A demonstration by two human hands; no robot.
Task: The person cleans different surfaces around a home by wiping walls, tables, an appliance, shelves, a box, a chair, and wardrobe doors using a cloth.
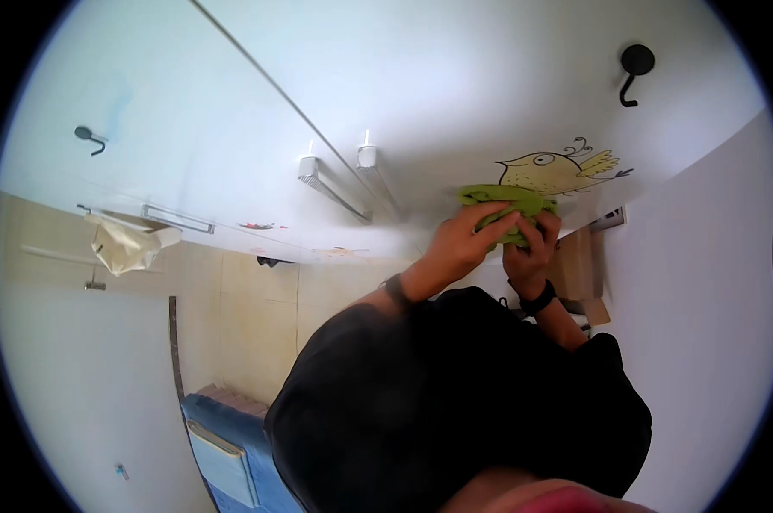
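A green cloth (pixel 496 195) is bunched up between my hands in front of the white cabinet door (pixel 489 77). My left hand (pixel 465 243) grips it from the left, with the fingers reaching over the folds. On the right, my right hand (pixel 536 241) has its fingers curled round the lower part of the same cloth. Just above the cloth is a yellow bird picture (pixel 553 173) on the door, its lower edge partly covered. Some fingertips are hidden in the folds.
Two door handles (pixel 335 192) stick out left of my hands. A black hook (pixel 637 64) is at upper right, another hook (pixel 87 135) at left. A pale bag (pixel 123 248) hangs at far left. A cardboard box (pixel 579 265) stands below right, blue-covered furniture (pixel 241 453) at lower left.
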